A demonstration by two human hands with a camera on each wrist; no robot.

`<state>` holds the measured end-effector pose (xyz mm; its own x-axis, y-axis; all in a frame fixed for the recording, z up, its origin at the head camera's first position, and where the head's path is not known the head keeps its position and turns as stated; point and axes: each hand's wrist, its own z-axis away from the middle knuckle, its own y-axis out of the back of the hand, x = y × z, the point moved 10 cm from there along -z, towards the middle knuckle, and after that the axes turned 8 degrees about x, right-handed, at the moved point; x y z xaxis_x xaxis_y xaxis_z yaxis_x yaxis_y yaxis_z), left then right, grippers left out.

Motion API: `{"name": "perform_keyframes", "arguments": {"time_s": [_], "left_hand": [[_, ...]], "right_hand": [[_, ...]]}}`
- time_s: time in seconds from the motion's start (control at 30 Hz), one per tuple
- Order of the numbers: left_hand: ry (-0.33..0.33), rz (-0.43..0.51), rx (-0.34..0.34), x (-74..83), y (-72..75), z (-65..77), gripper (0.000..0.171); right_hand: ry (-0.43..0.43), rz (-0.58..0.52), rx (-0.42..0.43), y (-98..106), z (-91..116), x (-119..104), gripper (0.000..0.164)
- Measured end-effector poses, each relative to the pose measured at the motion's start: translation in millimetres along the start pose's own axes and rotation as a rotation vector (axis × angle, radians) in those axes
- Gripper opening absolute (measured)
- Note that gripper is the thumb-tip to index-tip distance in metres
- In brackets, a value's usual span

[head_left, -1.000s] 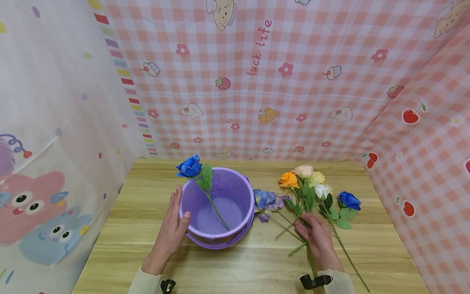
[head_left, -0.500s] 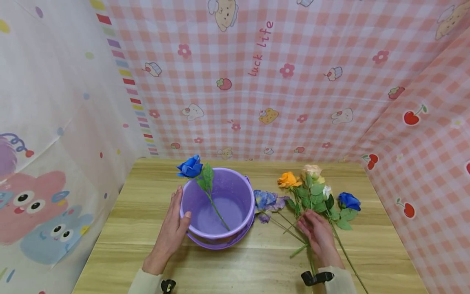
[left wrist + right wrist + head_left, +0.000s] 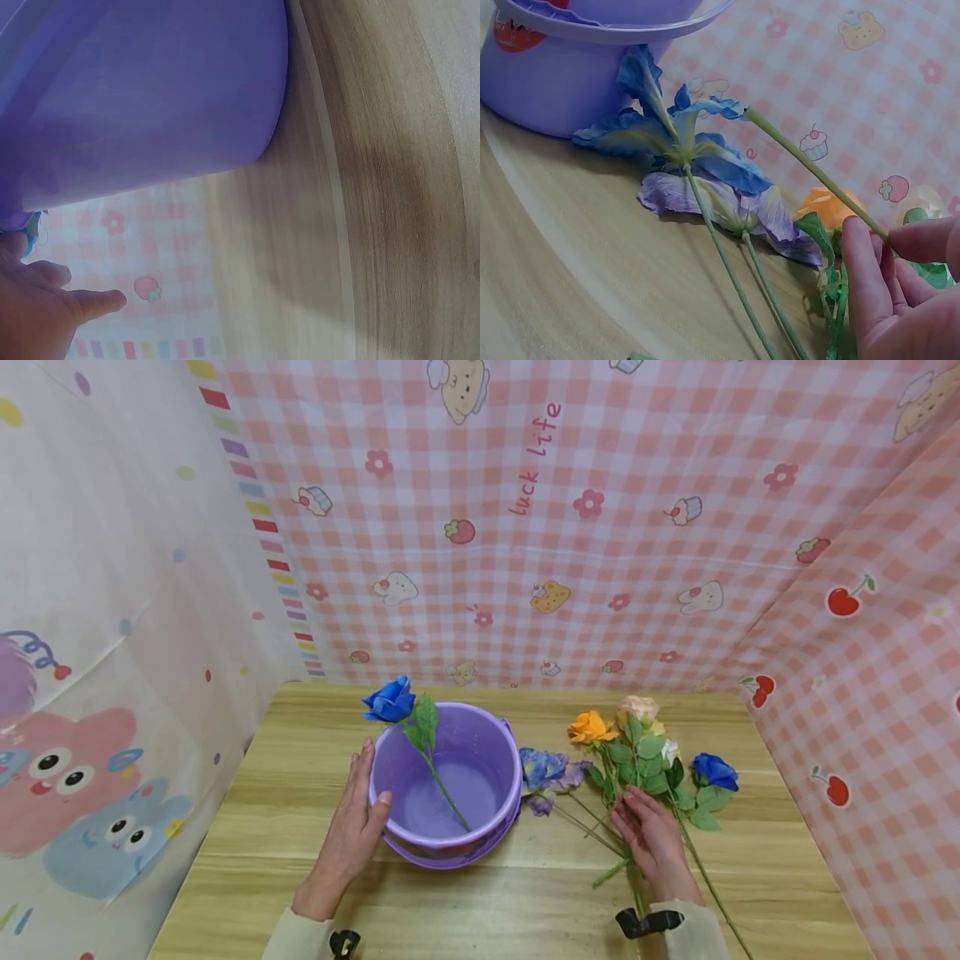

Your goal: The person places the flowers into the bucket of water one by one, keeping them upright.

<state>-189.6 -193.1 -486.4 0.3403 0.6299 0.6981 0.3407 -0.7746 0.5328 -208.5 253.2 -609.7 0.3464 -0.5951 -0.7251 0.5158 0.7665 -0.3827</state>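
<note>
The left fingers [image 3: 358, 774] lie nearly straight, while the right fingers [image 3: 865, 274] bend into a pinch.

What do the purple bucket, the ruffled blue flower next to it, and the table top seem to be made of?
Purple bucket: apparently plastic, smooth with a soft sheen; its wall is even-coloured.
Ruffled blue flower: probably fabric, matte; its petals show creases and crinkled edges.
Table top: wood-look, low sheen; grain streaks show, but it may be laminate.
</note>
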Motion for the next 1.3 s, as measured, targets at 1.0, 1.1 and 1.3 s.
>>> {"name": "perform_keyframes", "arguments": {"time_s": [1.0, 1.1, 1.3], "left_hand": [[-0.026, 0.019, 0.013, 2.3, 0.8, 0.0, 0.070], [-0.037, 0.028, 0.019, 4.0, 1.4, -0.3, 0.069], [-0.030, 0.025, 0.015, 4.3, 1.5, -0.2, 0.069]], "right_hand": [[0.043, -0.184, -0.284, -42, 23, -29, 0.026], [0.048, -0.209, -0.331, -46, 27, -33, 0.026], [0.060, -0.207, -0.356, -50, 32, -36, 0.029]]}}
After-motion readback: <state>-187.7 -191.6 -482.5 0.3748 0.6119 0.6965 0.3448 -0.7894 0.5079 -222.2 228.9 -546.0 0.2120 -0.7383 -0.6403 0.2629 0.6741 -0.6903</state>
